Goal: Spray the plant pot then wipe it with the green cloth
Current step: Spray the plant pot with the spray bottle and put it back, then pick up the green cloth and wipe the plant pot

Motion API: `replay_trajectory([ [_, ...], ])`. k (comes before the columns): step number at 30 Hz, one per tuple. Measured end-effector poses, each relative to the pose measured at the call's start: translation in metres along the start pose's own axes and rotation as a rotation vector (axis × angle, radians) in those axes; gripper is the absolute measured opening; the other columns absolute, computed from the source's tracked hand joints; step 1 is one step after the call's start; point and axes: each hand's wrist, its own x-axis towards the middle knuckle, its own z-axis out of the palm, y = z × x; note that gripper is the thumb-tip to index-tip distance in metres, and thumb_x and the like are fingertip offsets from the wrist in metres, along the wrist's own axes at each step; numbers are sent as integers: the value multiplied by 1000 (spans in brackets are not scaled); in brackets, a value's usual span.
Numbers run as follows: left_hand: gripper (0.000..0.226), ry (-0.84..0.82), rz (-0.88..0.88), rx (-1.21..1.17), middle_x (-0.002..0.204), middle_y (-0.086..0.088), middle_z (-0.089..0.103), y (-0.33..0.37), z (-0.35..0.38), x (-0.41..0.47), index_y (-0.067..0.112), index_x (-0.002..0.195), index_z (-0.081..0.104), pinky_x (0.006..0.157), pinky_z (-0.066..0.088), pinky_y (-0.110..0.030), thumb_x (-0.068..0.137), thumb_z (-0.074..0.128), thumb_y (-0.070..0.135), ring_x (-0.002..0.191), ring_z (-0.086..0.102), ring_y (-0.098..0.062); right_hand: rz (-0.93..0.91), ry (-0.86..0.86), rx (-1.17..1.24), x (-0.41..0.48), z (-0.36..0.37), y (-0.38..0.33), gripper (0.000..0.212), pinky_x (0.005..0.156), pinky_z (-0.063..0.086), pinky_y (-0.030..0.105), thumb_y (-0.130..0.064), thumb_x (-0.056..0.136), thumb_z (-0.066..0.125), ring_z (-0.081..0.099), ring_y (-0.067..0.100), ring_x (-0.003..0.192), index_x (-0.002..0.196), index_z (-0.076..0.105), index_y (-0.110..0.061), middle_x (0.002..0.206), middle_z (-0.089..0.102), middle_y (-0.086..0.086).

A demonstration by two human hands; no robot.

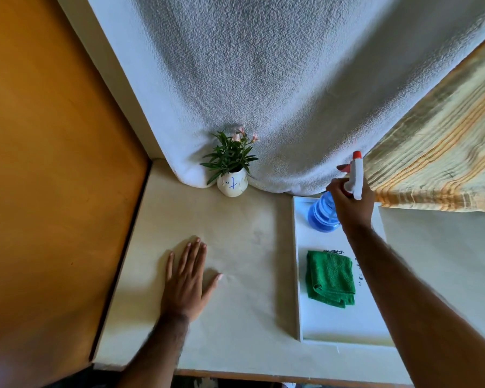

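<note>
A small white plant pot [232, 186] with blue marks, green leaves and pink flowers stands at the back of the table against the white drape. My right hand [352, 204] grips the neck of a blue spray bottle [321, 212] with a white and red trigger head, at the far end of a white tray [345, 329]. A folded green cloth [330, 277] lies in the middle of that tray. My left hand [186, 278] rests flat on the table, fingers spread, holding nothing, in front of the pot.
A cream table [244, 317] carries everything. A white textured drape [277, 93] hangs behind it, a striped yellow cloth [443, 158] lies at the back right, and an orange wall [48, 163] borders the left. The table's front edge runs along the bottom.
</note>
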Motion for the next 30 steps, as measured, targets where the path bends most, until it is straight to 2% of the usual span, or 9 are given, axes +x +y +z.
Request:
replay_trajectory([
  [3,86,-7,-4,4,174,-7,31,0,0,0,15,165,30,127,29,-61,99,39,69,160,31,-26,12,-24,24,2,1,6,29,69,54,31,-20,81,70,63,14,68,107,69,-34,80,72,17],
  [6,85,-4,-2,-1,174,-7,31,-1,0,0,15,165,30,127,28,-62,99,39,69,160,30,-26,16,-92,22,3,-3,5,36,66,54,23,-39,77,85,65,6,68,107,68,-28,79,72,-3],
  [9,85,1,-4,-7,173,-7,32,-1,0,0,14,165,31,126,30,-62,98,41,67,159,32,-25,-42,-73,-63,-14,-16,9,63,84,51,20,-46,74,89,63,1,96,124,58,-26,108,66,-11],
  [12,85,-4,-9,-25,173,-6,32,-1,1,0,15,165,31,124,33,-63,98,42,66,158,33,-24,-78,69,-130,-64,-39,26,60,90,50,38,-61,83,73,56,12,102,122,50,-22,112,54,-5],
  [15,84,-17,-21,-37,173,-6,31,1,-1,0,15,164,31,124,33,-64,98,41,66,159,32,-22,-224,-166,-421,-114,-66,51,59,83,50,40,-72,83,61,54,20,96,110,52,-21,105,51,-5],
  [18,84,-21,-25,-40,173,-6,33,2,-3,1,14,163,35,124,32,-63,98,39,67,158,34,-23,-419,-505,-751,-143,-81,77,80,105,45,39,-71,78,68,53,26,123,130,57,-12,132,54,4],
  [22,84,-13,-23,-46,171,-7,35,4,-7,1,13,162,38,125,32,-63,98,39,67,157,37,-25,-540,-667,-861,-156,-84,96,91,124,25,44,-54,83,75,28,28,152,151,43,-3,161,35,15],
  [26,84,-4,-22,-39,170,-8,37,5,-8,1,13,161,40,124,33,-63,97,41,67,156,38,-25,-497,-622,-889,-156,-75,91,81,126,13,37,1,77,79,31,34,149,149,42,2,158,37,20],
  [30,82,-8,-12,-34,171,-8,37,4,-8,0,13,161,40,125,32,-62,98,42,65,156,38,-25,-392,-536,-872,-157,-66,70,81,102,52,50,28,63,70,55,41,131,139,55,6,145,54,21],
])
